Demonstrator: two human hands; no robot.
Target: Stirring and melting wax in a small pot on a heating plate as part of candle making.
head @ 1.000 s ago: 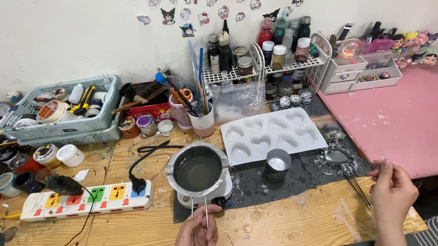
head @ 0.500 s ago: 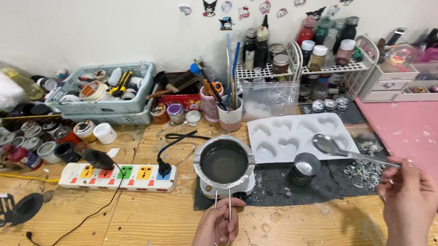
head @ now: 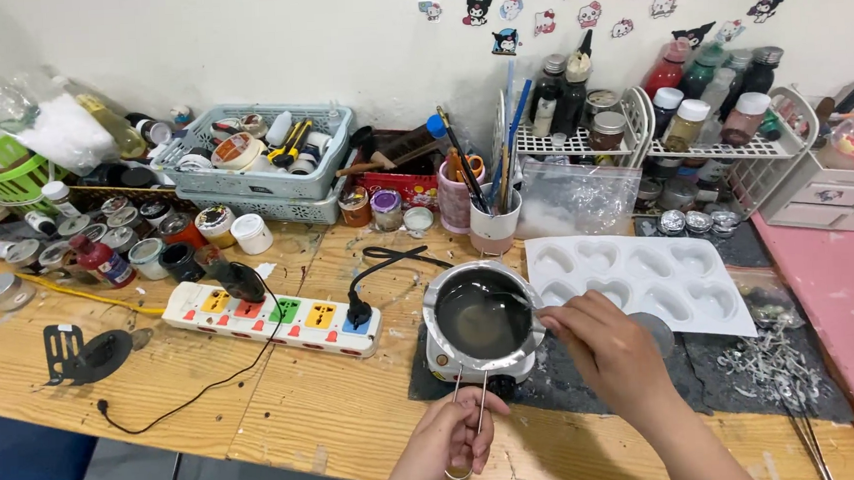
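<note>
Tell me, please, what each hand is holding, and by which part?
The left hand grips the melting pot by its wire handle. The right hand holds a spoon by its stem, bowl in the pot.

one melting pot (head: 482, 317), one heart mould (head: 648, 281) (eight cavities), two hands (head: 603, 343)

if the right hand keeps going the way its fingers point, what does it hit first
Probably the small metal melting pot: the right hand points left, fingertips at its rim, holding a thin utensil handle over the liquid. Depth is hard to judge.
</note>
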